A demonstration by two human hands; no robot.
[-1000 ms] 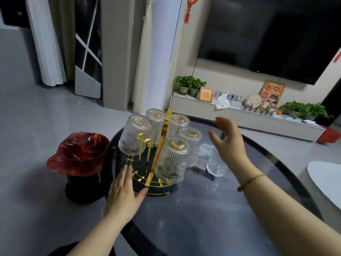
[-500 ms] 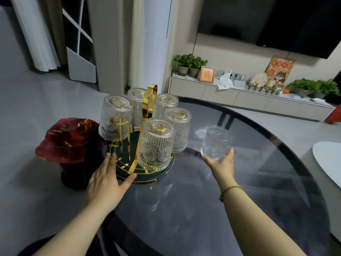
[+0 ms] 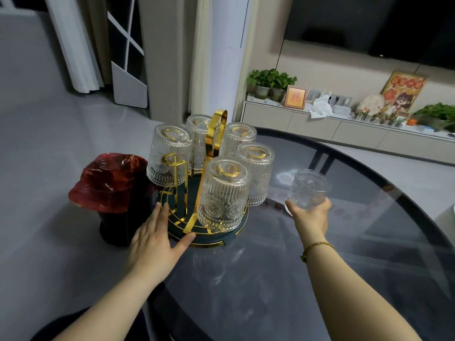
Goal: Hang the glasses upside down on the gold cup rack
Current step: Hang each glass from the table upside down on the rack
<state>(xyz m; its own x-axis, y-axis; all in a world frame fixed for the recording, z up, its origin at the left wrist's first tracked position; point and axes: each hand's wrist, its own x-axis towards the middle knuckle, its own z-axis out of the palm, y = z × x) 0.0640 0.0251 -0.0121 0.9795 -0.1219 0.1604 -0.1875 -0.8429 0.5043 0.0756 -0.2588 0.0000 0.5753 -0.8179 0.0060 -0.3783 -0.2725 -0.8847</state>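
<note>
**Last glass in hand, 1 peg free**

The right hand (image 3: pixel 310 212) has the 6th glass (image 3: pixel 307 189) cupped from below and behind, fingers wrapped round its lower wall, mouth up, lifted just beside the right side of the gold cup rack (image 3: pixel 208 193). The left hand (image 3: pixel 157 238) lies flat and released, palm down, fingers spread against the rack's dark round base at its near-left rim, seemingly bracing it.

5 glasses (image 3: pixel 222 193) already hang upside down on the pegs. 1 gold peg (image 3: pixel 172 163) stands bare at the near-left, just in front of a hung glass.

Handling, as I judge it: pressed ribbed glass, stiff, fairly weighty, brittle. The ribs give grip, but a knock against a neighbour or the tall gold handle (image 3: pixel 214 134) could chip it. Best held round the mid-wall, so the rim stays clear while it is turned over.

Room now. The rack sits near the far-left edge of the round glass worktop (image 3: pixel 320 279), with a bin lined in a red bag (image 3: pixel 110 185) just beyond that edge. The right side of the worktop is bare. The free peg is across the rack, so the path probably goes over the near hung glass, a tight approach, unless the rack is turned.
</note>
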